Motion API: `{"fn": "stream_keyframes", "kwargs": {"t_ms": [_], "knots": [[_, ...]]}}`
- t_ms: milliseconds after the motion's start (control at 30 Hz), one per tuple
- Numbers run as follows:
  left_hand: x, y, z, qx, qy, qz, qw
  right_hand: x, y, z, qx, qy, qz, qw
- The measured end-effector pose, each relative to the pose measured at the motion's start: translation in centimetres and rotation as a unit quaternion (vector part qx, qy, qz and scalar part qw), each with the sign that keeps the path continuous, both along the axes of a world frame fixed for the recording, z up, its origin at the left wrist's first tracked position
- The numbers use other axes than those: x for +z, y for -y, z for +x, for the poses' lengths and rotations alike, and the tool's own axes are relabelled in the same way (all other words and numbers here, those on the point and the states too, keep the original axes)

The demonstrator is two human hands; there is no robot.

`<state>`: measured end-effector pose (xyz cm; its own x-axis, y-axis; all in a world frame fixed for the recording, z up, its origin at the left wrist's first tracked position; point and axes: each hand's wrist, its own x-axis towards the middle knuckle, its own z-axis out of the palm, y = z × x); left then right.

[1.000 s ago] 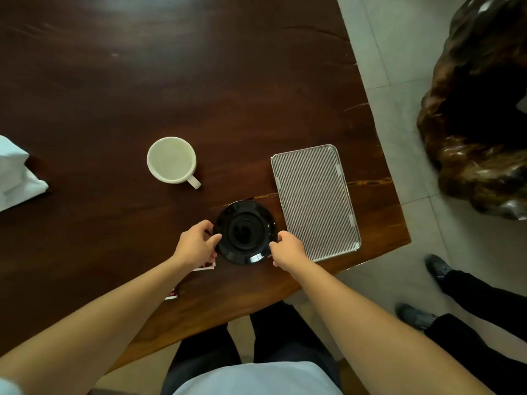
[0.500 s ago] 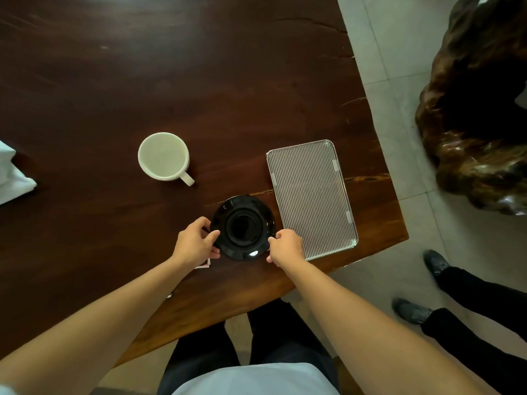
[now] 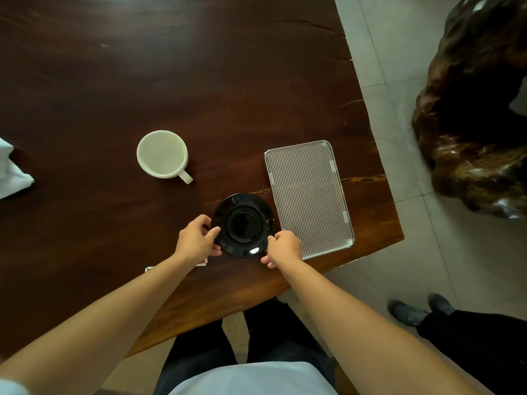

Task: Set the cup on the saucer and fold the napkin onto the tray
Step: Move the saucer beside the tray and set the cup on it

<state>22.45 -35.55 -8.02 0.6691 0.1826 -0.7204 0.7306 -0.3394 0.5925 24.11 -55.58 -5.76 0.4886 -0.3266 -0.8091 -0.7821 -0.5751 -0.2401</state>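
The black saucer (image 3: pixel 243 225) sits flat on the dark wooden table (image 3: pixel 114 81), close to the near edge, and both hands are on it. The left hand (image 3: pixel 196 240) pinches the rim at the saucer's nine o'clock side, thumb on top, fingers curled under the edge. The right hand (image 3: pixel 284 248) grips the rim at about four o'clock, fingers closed tight on it. Nothing rests in the saucer's centre well.

The cream cup (image 3: pixel 162 154) stands upright and apart from the saucer, out at its ten o'clock, with the handle pointing toward five o'clock. It looks empty inside.

At the saucer's three o'clock, just beside it, lies the ribbed rectangular tray (image 3: pixel 309 199), long side running away from the person, its near corner by the right hand. I can't say whether saucer and tray actually touch.

Far off at nine o'clock, at the frame's left edge, the white napkin (image 3: pixel 12 173) lies crumpled on the table, well away from the tray.

Under the left wrist a small card with red print (image 3: pixel 203 263) peeks out, mostly hidden.

Beyond the table at two o'clock, a big gnarled dark wood stump (image 3: pixel 476 115) stands on the pale tiled floor (image 3: pixel 399 52). A second person's dark shoes (image 3: pixel 407 313) show at four o'clock.
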Motion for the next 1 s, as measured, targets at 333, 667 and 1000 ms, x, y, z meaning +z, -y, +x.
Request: {"fn": "stream_keyframes", "kwargs": {"t_ms": [333, 667, 1000], "knots": [[1.2, -0.8, 0.5, 0.024, -0.028, -0.001, 0.999, 1.5, -0.1, 0.3, 0.102, 0.058, -0.069, 0.991], [4.1, -4.7, 1.9, 0.037, -0.027, 0.025, 0.999, 3.7, -3.2, 3.1, 0.182, 0.128, -0.042, 0.974], [6.4, -10.5, 3.5, 0.084, -0.011, 0.038, 0.996, 5.7, -9.8, 9.1, 0.262, 0.171, 0.025, 0.949]]}}
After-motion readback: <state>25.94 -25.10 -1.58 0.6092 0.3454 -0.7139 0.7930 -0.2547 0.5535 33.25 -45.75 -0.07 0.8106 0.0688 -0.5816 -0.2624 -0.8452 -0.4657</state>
